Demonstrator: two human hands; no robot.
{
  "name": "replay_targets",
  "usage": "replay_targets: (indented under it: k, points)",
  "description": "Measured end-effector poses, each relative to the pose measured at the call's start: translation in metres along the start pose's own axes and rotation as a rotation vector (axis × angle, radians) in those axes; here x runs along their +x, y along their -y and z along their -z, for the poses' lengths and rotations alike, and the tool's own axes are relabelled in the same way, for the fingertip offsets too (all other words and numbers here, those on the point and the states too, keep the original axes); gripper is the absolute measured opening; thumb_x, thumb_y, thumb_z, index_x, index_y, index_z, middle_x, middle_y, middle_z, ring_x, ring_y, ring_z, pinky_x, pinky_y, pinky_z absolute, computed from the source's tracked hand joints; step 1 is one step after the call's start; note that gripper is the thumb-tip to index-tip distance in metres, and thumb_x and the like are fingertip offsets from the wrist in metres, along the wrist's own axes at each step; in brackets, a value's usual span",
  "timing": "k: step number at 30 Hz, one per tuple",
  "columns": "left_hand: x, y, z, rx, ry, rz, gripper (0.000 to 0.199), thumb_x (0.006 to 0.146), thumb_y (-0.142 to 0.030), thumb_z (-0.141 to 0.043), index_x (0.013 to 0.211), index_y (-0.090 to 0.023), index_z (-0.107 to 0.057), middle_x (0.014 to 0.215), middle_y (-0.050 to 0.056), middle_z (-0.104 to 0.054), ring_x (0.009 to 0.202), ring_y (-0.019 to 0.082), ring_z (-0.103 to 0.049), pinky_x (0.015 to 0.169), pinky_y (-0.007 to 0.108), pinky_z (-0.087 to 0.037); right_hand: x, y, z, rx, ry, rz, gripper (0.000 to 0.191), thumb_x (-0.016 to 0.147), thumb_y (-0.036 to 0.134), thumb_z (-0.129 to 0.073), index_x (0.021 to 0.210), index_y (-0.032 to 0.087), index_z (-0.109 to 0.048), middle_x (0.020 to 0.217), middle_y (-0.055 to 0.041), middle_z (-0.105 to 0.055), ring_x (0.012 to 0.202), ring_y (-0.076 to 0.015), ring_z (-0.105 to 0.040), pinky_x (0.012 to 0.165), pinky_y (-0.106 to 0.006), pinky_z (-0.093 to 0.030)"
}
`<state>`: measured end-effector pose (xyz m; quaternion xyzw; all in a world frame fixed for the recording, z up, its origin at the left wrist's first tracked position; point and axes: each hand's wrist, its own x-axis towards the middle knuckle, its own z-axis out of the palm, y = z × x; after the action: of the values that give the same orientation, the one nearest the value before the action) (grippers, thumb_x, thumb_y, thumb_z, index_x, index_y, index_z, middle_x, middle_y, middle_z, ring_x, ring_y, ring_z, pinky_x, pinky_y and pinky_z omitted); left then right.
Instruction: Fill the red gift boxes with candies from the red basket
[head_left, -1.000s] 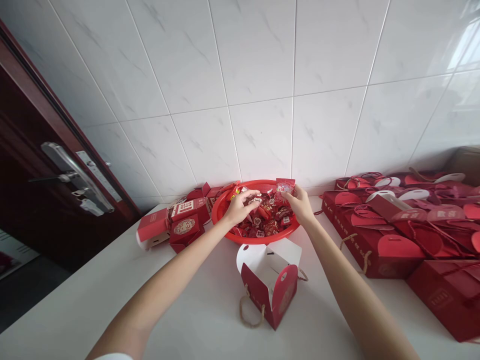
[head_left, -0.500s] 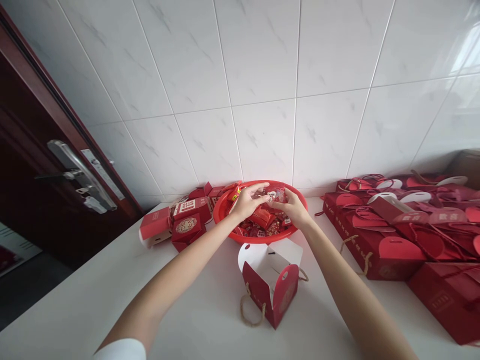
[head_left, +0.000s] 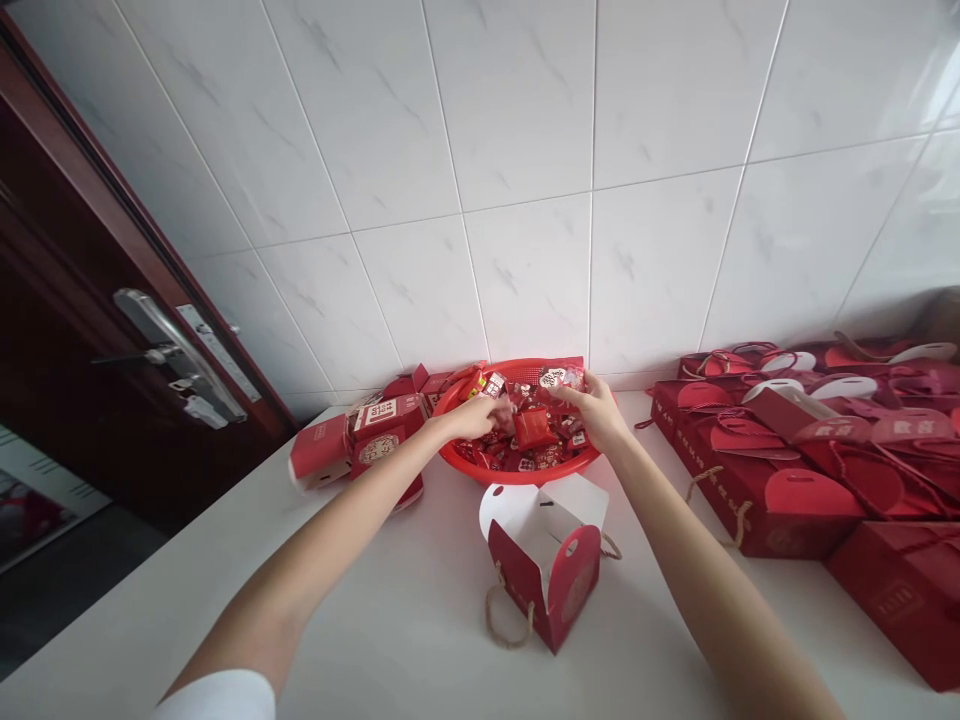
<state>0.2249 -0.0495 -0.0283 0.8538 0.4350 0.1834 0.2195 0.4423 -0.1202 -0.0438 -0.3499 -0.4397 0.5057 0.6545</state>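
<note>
My right hand (head_left: 598,408) is closed on a red-and-clear candy packet (head_left: 561,377) with a white label, held over the right side of a red plastic basket (head_left: 517,476). Inside the basket lie many small wrapped candies (head_left: 532,428), mostly red. Over its left part, my left hand (head_left: 480,416) reaches down among the candies; its fingertips are blurred, so what they touch is unclear. In front of the basket stands a red gift box (head_left: 544,575) with its white-lined flaps up and rope handles at its sides.
On the white table (head_left: 390,620), several small red boxes (head_left: 379,445) lie left of the basket. Many red gift boxes (head_left: 780,490) with ribbons and rope handles are packed together at the right. A tiled wall (head_left: 525,270) runs behind, and a dark door (head_left: 112,330) stands at the left.
My hands have moved apart. The left has come away from the packet and gone down to the left among the candies. The packet stays in my right hand, slightly farther right.
</note>
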Motion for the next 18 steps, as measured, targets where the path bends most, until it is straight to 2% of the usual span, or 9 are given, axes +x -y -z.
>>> replay_targets:
  k: [2,4,7,13,15,18]
  points:
    - [0.007,0.003,-0.004,0.027,-0.041,0.023,0.056,0.067,0.0,-0.051,0.11,-0.025,-0.077,0.093,0.002,-0.078,0.093,0.021,-0.073,0.081,0.024,-0.054,0.0,-0.001,0.001,-0.011,-0.005,-0.001,0.037,0.057,0.033,-0.084,0.087,0.022,-0.066,0.085,-0.0033,-0.076,0.08,-0.0259,-0.073,0.071,-0.038,-0.059]
    - [0.013,0.004,-0.005,0.069,-0.038,0.05,0.059,0.07,-0.002,-0.05,0.118,-0.026,-0.074,0.103,0.002,-0.077,0.097,0.021,-0.071,0.081,0.024,-0.053,0.001,-0.002,0.001,-0.02,-0.016,-0.01,0.039,0.057,0.033,-0.084,0.09,0.022,-0.067,0.087,-0.0038,-0.076,0.08,-0.0259,-0.073,0.071,-0.038,-0.059]
    - [0.016,0.005,-0.004,0.123,-0.079,0.046,0.05,0.073,-0.006,-0.053,0.114,-0.024,-0.075,0.108,0.004,-0.077,0.097,0.023,-0.071,0.08,0.025,-0.054,0.003,-0.003,0.001,-0.015,-0.032,-0.014,0.04,0.056,0.032,-0.085,0.09,0.021,-0.068,0.087,-0.004,-0.076,0.081,-0.0252,-0.073,0.071,-0.036,-0.059]
    - [0.011,0.01,-0.002,0.122,-0.163,0.061,0.034,0.075,-0.01,-0.056,0.098,-0.024,-0.078,0.099,0.003,-0.078,0.091,0.022,-0.072,0.081,0.026,-0.054,0.004,-0.002,0.0,0.068,-0.099,0.003,0.037,0.053,0.029,-0.084,0.086,0.021,-0.066,0.081,-0.0023,-0.076,0.079,-0.0259,-0.074,0.072,-0.038,-0.06]
    - [0.01,0.012,0.001,0.075,-0.111,0.061,0.027,0.072,-0.011,-0.059,0.086,-0.024,-0.078,0.093,0.003,-0.078,0.088,0.022,-0.072,0.08,0.026,-0.054,0.004,-0.002,0.001,0.074,-0.106,0.005,0.038,0.052,0.028,-0.084,0.085,0.021,-0.066,0.08,-0.0023,-0.076,0.079,-0.0265,-0.074,0.072,-0.039,-0.06]
    - [0.005,0.013,0.004,-0.015,0.183,0.119,0.021,0.065,-0.012,-0.062,0.072,-0.024,-0.078,0.075,0.001,-0.076,0.074,0.021,-0.072,0.067,0.026,-0.054,0.004,-0.002,0.001,0.072,-0.095,-0.002,0.04,0.051,0.028,-0.086,0.084,0.021,-0.065,0.078,-0.0023,-0.076,0.078,-0.0273,-0.075,0.072,-0.04,-0.06]
